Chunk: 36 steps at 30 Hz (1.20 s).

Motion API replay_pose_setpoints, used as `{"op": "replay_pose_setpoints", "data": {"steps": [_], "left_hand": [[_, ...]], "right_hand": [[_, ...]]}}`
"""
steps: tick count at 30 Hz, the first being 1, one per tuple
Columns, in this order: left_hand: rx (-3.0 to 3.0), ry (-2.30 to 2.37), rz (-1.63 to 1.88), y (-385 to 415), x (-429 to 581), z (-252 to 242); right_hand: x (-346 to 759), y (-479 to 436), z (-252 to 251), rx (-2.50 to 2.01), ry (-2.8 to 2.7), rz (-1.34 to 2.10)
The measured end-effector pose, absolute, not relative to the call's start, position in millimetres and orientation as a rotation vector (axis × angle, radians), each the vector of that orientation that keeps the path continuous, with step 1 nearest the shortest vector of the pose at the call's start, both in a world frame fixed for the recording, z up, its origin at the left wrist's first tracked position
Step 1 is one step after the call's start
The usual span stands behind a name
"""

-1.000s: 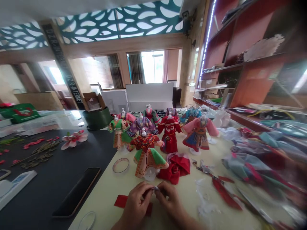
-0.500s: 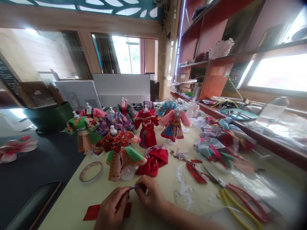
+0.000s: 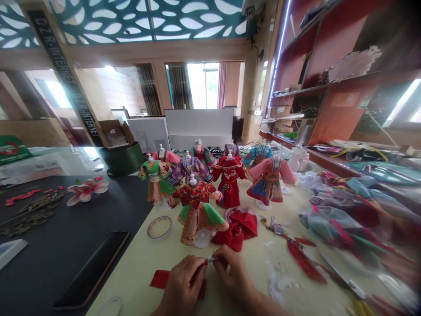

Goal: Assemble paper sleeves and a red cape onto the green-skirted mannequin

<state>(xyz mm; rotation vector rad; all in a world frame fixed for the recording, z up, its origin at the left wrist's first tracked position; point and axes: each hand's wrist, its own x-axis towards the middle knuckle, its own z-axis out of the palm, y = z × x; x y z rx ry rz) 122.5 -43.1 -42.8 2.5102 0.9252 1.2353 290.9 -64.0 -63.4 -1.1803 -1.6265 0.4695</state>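
My left hand [image 3: 186,281] and my right hand [image 3: 235,273] meet close together at the front of the table, fingertips pinched. Between them is a small greyish-white strip [image 3: 211,259], perhaps fabric, too small to make out exactly; both hands grip it. Partly under my left hand lies a flat piece of red cloth [image 3: 159,279]. Just beyond my hands sits a crumpled red fabric piece [image 3: 237,229] with a pinkish edge. Behind it a miniature robe with a red collar and green skirt [image 3: 194,206] stands on a clear stand, beside a small red dress [image 3: 229,182].
More miniature robes [image 3: 269,180] stand behind. At left are a roll of tape [image 3: 159,227], a phone [image 3: 94,267] and a pink flower [image 3: 87,192]. To the right lie red-handled snips [image 3: 304,259], large scissors [image 3: 351,285], clear plastic [image 3: 279,267] and a heap of fabrics [image 3: 338,215].
The view has swung left, so everything sits further right in the picture and more of the dark table shows. My hands keep their pinch on the small strip.
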Motion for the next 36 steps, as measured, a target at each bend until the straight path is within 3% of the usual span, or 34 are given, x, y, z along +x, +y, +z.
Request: {"op": "replay_pose_setpoints", "data": {"steps": [13, 28, 36], "left_hand": [[2.208, 1.045, 1.121, -46, 120, -38], [1.687, 1.157, 0.934, -48, 123, -20], [1.602, 1.202, 1.014, -47, 120, -26]], "right_hand": [[299, -62, -55, -1.103, -1.554, 0.525], [306, -60, -47, -1.123, -1.302, 0.908], [302, -62, -45, -1.102, -1.244, 1.015]]}}
